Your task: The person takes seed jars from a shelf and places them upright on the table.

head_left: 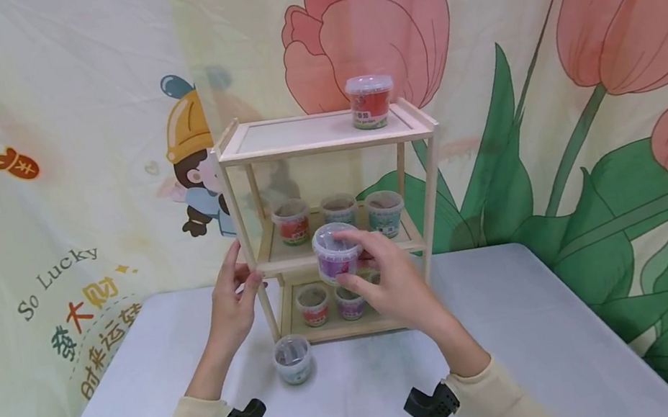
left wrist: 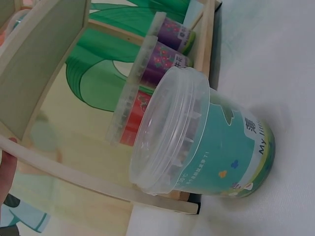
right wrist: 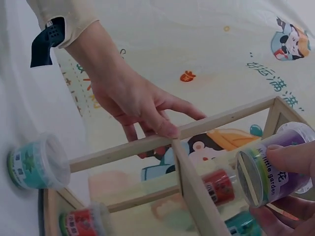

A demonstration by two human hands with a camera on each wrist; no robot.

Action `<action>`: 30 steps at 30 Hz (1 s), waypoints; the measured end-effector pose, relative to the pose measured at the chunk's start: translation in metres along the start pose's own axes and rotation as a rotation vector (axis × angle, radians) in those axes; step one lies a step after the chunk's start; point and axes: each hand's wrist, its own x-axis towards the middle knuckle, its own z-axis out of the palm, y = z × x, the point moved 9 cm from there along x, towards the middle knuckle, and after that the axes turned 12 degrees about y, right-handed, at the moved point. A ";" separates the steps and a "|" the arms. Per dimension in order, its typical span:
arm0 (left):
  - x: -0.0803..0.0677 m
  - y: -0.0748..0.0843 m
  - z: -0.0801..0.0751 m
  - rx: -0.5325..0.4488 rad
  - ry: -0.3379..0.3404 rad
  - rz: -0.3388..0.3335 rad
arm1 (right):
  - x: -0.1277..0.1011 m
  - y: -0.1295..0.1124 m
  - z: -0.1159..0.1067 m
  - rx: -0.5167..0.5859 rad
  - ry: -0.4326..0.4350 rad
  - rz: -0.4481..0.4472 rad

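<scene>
In front of the middle shelf of the wooden rack (head_left: 322, 134): purple tub (head_left: 334, 252), pinched by right hand (head_left: 384, 277); left hand (head_left: 234, 304) grips the post. Probably light, rigid, slick plastic; hold by sidewalls.

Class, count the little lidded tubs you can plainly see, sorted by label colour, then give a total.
Red tubs: 3
Teal tubs: 3
Purple tubs: 2
Total: 8; a ninth may hide behind the right hand.
</scene>
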 end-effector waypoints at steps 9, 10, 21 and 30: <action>0.000 -0.001 0.001 -0.012 0.004 -0.011 | -0.028 0.022 0.016 0.003 0.044 0.040; 0.000 -0.001 0.001 -0.014 0.004 -0.013 | -0.031 0.024 0.018 0.002 0.048 0.046; 0.002 -0.002 0.003 -0.017 -0.001 -0.016 | -0.059 0.052 0.042 -0.003 0.058 0.104; 0.001 -0.002 0.001 -0.052 0.017 -0.026 | -0.073 0.077 0.066 -0.019 0.045 0.126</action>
